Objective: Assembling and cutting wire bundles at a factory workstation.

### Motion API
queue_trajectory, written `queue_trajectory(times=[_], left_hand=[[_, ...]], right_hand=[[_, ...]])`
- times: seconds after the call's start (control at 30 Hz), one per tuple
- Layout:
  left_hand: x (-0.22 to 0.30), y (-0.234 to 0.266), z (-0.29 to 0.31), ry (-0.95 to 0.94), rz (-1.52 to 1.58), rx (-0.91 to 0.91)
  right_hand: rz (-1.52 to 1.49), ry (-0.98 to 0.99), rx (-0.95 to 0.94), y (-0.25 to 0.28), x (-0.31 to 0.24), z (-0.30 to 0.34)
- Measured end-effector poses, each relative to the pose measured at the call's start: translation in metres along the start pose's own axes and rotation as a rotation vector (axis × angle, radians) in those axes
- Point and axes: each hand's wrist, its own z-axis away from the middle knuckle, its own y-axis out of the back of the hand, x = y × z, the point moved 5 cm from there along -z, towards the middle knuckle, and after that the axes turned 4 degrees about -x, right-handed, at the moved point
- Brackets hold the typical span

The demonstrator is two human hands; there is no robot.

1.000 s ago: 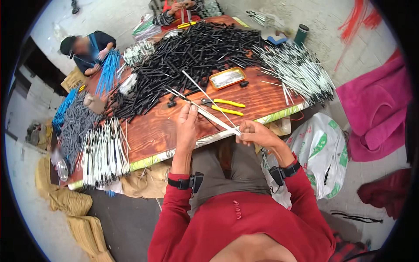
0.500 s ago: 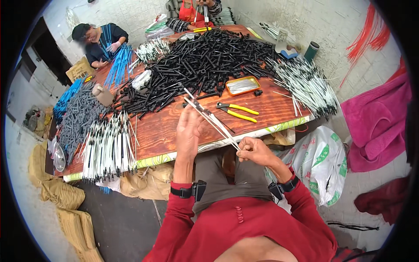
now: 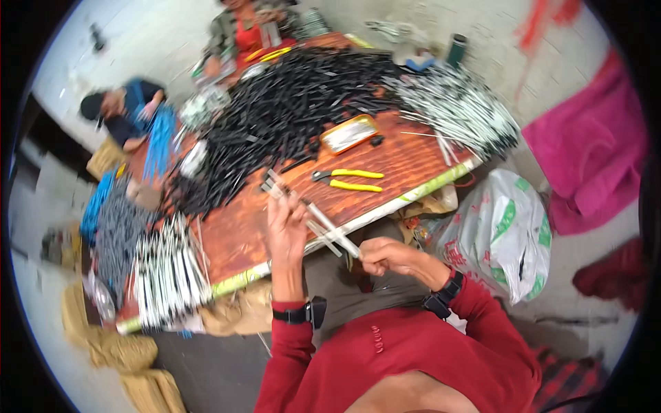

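- Clock: 12 = straight away from person, taken from whichever hand is named.
- Sticks (image 3: pixel 332 228): thin, white, dark bits nr far ends; held btw both hands, just off near edge of bench (image 3: pixel 234 237). Long axis approx 10:30 to 4:30, far ends up by L hand, near ends at R hand. A few lie slightly fanned, not all parallel.
- R hand (image 3: pixel 385 256): closed, fingers curled round near ends; sticks run off twd 10–11.
- L hand (image 3: pixel 286 217): part open, fingers bent & raised at far part of sticks. Blurred, so can't tell if it grips or just steadies. It's the nearer one to the dark-tipped ends.
- Pliers (image 3: pixel 354 180), yellow handles: on bench, approx 2 from L hand, 11 from R; neither hand touches. Handles point approx 3.
- Tray (image 3: pixel 357 144), orange rim: beyond pliers, approx 1 from L hand; thin pale pins (image 3: pixel 350 133) inside, count n/a (blur).
- Bag (image 3: pixel 492 230), white plastic w/ green marks: off bench, approx 3 from R hand; contents hidden.
- Black pile (image 3: pixel 296 103): 12 from L hand, well apart.
- Right pile (image 3: pixel 461 110), white sticks: approx 1 from R hand.
- Left pile (image 3: pixel 169 272), white w/ black: approx 8 from L hand.
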Motion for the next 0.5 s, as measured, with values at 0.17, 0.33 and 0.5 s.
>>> queue_trajectory(times=[0.17,0.33,0.5], left_hand=[[-0.015,0.045,-0.004,0.239,0.098,-0.168],[-0.022,0.055,-0.020,0.243,0.089,0.032],[-0.030,0.048,-0.019,0.269,0.127,-0.121]], right_hand=[[0.342,-0.154,0.046,-0.023,-0.025,0.017],[0.931,0.357,0.636,0.064,-0.099,0.067],[1.668,0.391,1.698,0.166,-0.180,0.169]])
